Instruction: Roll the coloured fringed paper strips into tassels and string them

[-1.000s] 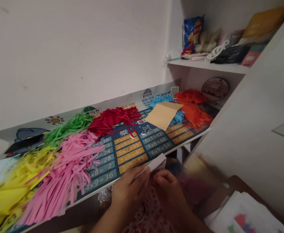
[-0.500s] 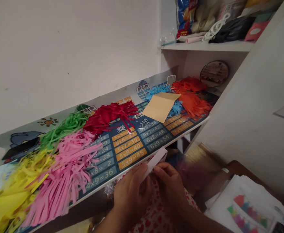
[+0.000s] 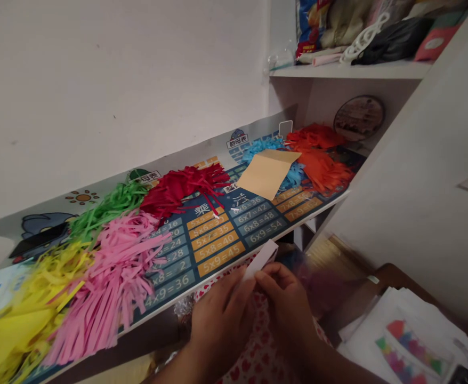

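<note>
Just off the desk's front edge, my left hand (image 3: 224, 309) is closed on a narrow white paper strip (image 3: 263, 257), which sticks up past the fingers. My right hand (image 3: 284, 296) pinches the strip's right side with thumb and forefinger. The strip's lower part is hidden by my fingers. Beyond the hands lies a folded tan paper sheet (image 3: 269, 173), partly over a blue tissue tassel bundle (image 3: 263, 146). Orange tassels (image 3: 322, 160) are on its right. To the left are red tassels (image 3: 182, 189), green tassels (image 3: 108, 208), pink tassels (image 3: 110, 282) and yellow tassels (image 3: 30, 320).
The desk mat (image 3: 214, 248) carries printed multiplication tables. A black phone-like object (image 3: 38, 240) lies at the far left. White packages (image 3: 410, 341) with a colourful tassel picture lie at lower right. A shelf (image 3: 346, 70) with bags and a white cable (image 3: 365, 40) is at upper right.
The view has shifted slightly, moving the scene a little to the right. Both hands keep hold of the white strip, with the left fingers lying flatter along it.
</note>
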Available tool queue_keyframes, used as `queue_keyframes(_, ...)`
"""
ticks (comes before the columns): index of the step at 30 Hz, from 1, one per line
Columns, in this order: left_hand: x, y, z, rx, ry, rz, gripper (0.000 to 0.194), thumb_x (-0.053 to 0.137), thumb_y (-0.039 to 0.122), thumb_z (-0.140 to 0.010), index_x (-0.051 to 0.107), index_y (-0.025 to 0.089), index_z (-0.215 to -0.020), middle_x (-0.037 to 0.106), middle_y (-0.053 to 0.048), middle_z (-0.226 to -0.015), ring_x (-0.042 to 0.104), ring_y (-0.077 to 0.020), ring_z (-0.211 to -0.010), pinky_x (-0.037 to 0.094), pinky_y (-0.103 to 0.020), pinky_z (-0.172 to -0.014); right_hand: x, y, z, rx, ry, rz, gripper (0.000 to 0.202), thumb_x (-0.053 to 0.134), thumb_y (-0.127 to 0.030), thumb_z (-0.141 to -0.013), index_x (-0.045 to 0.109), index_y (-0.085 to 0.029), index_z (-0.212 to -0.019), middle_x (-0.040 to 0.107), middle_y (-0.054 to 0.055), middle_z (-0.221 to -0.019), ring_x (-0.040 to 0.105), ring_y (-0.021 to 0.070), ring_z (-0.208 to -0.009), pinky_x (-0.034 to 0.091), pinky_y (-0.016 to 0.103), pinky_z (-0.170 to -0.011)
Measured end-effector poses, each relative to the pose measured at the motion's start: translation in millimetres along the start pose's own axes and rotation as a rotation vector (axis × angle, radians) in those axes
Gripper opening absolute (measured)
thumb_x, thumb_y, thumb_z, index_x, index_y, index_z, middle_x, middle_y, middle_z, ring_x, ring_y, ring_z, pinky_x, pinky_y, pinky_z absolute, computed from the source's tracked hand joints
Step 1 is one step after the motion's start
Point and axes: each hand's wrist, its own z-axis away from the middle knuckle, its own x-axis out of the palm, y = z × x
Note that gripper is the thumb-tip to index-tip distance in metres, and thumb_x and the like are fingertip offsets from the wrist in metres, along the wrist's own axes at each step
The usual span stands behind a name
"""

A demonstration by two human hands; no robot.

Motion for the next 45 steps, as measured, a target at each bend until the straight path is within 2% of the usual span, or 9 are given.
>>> queue_keyframes(8, -9.0, -4, -5, -0.093, -0.249, -0.095, 0.038, 0.047, 0.017, -0.086, 0.059, 0.025, -0.121, 0.070, -0.005, -0.092, 0.069, -0.0169, -0.063, 0.049, -0.022, -0.045, -6, 3, -1, -0.005, -0.117, -0.010, 0.039, 0.083, -0.027, -0.067, 0.053, -0.021, -0.090, 0.067, -0.004, -0.070, 0.063, 0.0133, -0.064, 0.049, 0.024, -0.063)
queue_keyframes(12, -10.6, -8, -8, -0.127, -0.335, -0.073, 0.047, 0.047, 0.011, -0.081, 0.057, 0.024, -0.126, 0.069, -0.006, -0.092, 0.066, -0.0155, -0.057, 0.048, -0.022, -0.044, -9, 5, -5, -0.033, -0.130, 0.083, 0.039, 0.083, -0.027, -0.068, 0.052, -0.021, -0.092, 0.069, -0.003, -0.072, 0.064, 0.0133, -0.069, 0.049, 0.024, -0.067)
queue_keyframes(24, -10.4, -12, -10, -0.132, -0.339, 0.080, 0.046, 0.043, 0.014, -0.086, 0.055, 0.020, -0.130, 0.067, -0.007, -0.094, 0.067, -0.0165, -0.068, 0.054, -0.024, -0.054, -5, -1, -7, -0.078, -0.114, 0.236, 0.036, 0.081, -0.032, -0.066, 0.052, -0.021, -0.085, 0.068, -0.002, -0.070, 0.063, 0.0151, -0.065, 0.049, 0.026, -0.064)
queue_keyframes(30, -9.6, -19, -8, -0.138, -0.233, 0.115, 0.030, 0.045, 0.026, -0.096, 0.063, 0.023, -0.120, 0.070, -0.004, -0.089, 0.067, -0.0143, -0.066, 0.052, -0.021, -0.053, -19, 7, -25, -0.380, 0.048, 0.610, 0.031, 0.080, -0.032, -0.064, 0.054, -0.021, -0.076, 0.049, -0.007, -0.060, 0.045, 0.0114, -0.054, 0.039, 0.023, -0.052)
queue_keyframes(32, -12.1, -23, -8, -0.130, -0.179, 0.135, 0.028, 0.045, 0.026, -0.097, 0.066, 0.025, -0.115, 0.071, -0.002, -0.086, 0.066, -0.0121, -0.063, 0.050, -0.018, -0.051, -29, 7, -38, -0.500, 0.071, 0.648, 0.036, 0.083, -0.030, -0.058, 0.058, -0.021, -0.082, 0.055, -0.004, -0.071, 0.051, 0.0145, -0.064, 0.043, 0.026, -0.060)
queue_keyframes(35, -18.1, -26, -9, -0.122, -0.141, 0.138, 0.026, 0.044, 0.026, -0.098, 0.066, 0.023, -0.112, 0.071, -0.003, -0.088, 0.068, -0.0132, -0.069, 0.052, -0.020, -0.058, -37, 3, -51, -0.565, -0.129, 0.670, 0.043, 0.083, -0.031, -0.059, 0.065, -0.022, -0.097, 0.065, 0.003, -0.095, 0.060, 0.0223, -0.088, 0.049, 0.032, -0.077)
queue_keyframes(41, -18.8, -14, -3, -0.269, -0.327, -0.084, 0.026, 0.063, 0.043, -0.087, 0.063, 0.019, -0.076, 0.066, -0.001, -0.069, 0.065, -0.0201, -0.062, 0.051, -0.029, -0.056, -46, 6, -43, -0.430, -0.518, 0.908, 0.015, 0.074, -0.030, -0.075, 0.070, -0.026, -0.089, 0.070, 0.002, -0.080, 0.064, 0.0224, -0.070, 0.051, 0.031, -0.062)
queue_keyframes(43, -30.6, -22, 9, -0.291, -0.311, -0.091, 0.035, 0.060, 0.051, -0.087, 0.061, 0.020, -0.072, 0.065, 0.000, -0.067, 0.062, -0.0169, -0.057, 0.044, -0.026, -0.049, -53, 11, -46, -0.451, -0.641, 0.985, 0.027, 0.075, -0.034, -0.074, 0.070, -0.028, -0.100, 0.071, 0.004, -0.091, 0.067, 0.0273, -0.079, 0.053, 0.035, -0.068)
queue_keyframes(45, -60.6, -39, 37, -0.360, -0.244, -0.112, 0.047, 0.044, 0.059, -0.093, 0.062, 0.019, -0.074, 0.064, 0.000, -0.067, 0.060, -0.0142, -0.055, 0.039, -0.024, -0.048, -58, 19, -52, -0.497, -0.761, 1.010, 0.043, 0.079, -0.038, -0.069, 0.068, -0.029, -0.109, 0.069, 0.007, -0.105, 0.064, 0.0341, -0.095, 0.052, 0.043, -0.078)
